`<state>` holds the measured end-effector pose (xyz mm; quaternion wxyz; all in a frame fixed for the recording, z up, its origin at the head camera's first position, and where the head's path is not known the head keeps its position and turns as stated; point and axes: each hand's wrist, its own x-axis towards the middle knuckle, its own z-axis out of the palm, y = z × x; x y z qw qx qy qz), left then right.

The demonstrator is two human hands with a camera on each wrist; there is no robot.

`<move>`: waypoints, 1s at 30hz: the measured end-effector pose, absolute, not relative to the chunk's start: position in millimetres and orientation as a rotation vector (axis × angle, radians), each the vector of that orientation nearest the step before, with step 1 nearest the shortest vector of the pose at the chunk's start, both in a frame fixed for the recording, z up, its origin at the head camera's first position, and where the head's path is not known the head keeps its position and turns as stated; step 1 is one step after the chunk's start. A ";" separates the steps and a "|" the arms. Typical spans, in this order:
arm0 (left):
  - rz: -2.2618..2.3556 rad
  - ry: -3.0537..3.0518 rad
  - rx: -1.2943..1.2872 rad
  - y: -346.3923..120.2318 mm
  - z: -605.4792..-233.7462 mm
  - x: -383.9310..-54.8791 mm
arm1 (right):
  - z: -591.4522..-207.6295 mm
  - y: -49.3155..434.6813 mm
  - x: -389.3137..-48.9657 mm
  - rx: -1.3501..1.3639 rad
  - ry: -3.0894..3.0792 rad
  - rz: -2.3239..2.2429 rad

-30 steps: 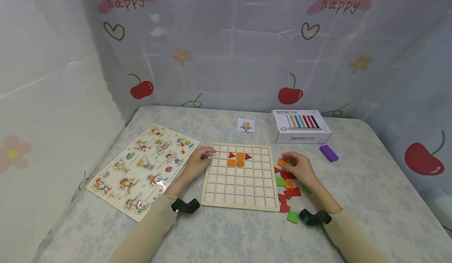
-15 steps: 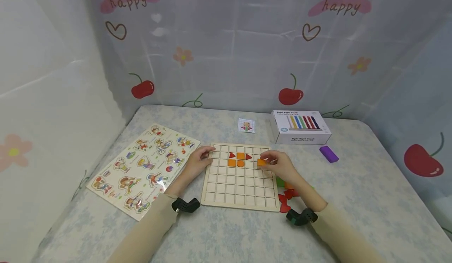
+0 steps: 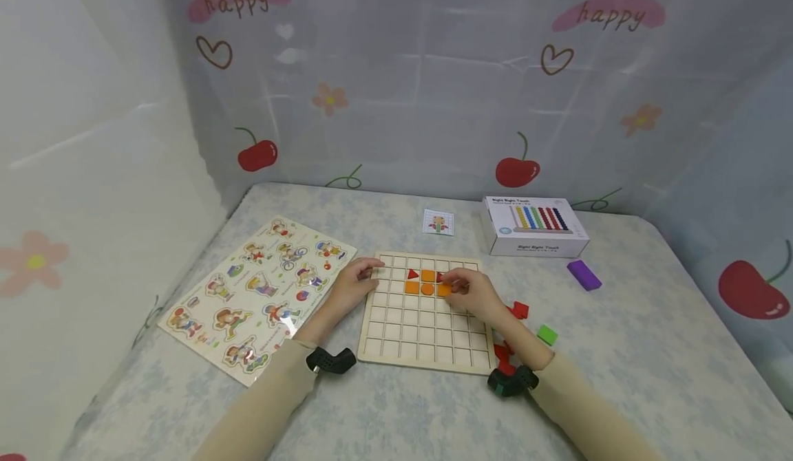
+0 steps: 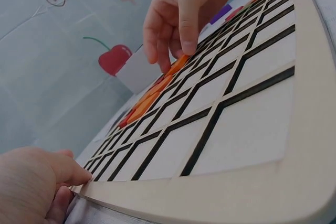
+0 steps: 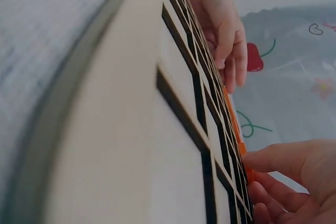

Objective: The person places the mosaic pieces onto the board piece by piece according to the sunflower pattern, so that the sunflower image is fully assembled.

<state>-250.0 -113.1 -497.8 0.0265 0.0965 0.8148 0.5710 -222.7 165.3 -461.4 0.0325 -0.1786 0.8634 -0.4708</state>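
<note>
A wooden grid board (image 3: 427, 337) lies in the middle of the table. My left hand (image 3: 353, 283) holds its left edge near the upper corner, fingertips over the rim. Between the thumb and fingers of my right hand (image 3: 476, 294) is an orange square tile (image 3: 443, 290), at the board's surface just right of an orange round tile (image 3: 427, 289). Another orange square (image 3: 411, 287) lies left of the round one. Above sit a red triangle (image 3: 412, 274), an orange square (image 3: 428, 276) and a second red triangle, partly hidden by my right fingers.
Loose red tiles (image 3: 520, 310) and a green square tile (image 3: 547, 335) lie right of the board, some hidden under my right forearm. Behind stand a small pattern card (image 3: 438, 222) and a white box (image 3: 537, 247). A purple block (image 3: 584, 275) lies right; a picture puzzle (image 3: 260, 296) lies left.
My right hand has carried the orange square tile from the loose tiles leftward onto the board, beside the orange round tile. My left hand stays at the board's edge.
</note>
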 end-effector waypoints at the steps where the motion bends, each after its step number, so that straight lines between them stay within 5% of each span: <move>1: 1.762 2.522 0.302 -113.1 -497.5 -250.0 | -461.5 165.2 -222.2 -0.548 2.662 -1.458; 30: 1.747 2.550 0.333 -113.0 -498.6 -251.2 | -466.9 170.6 -221.7 -0.487 2.721 -1.470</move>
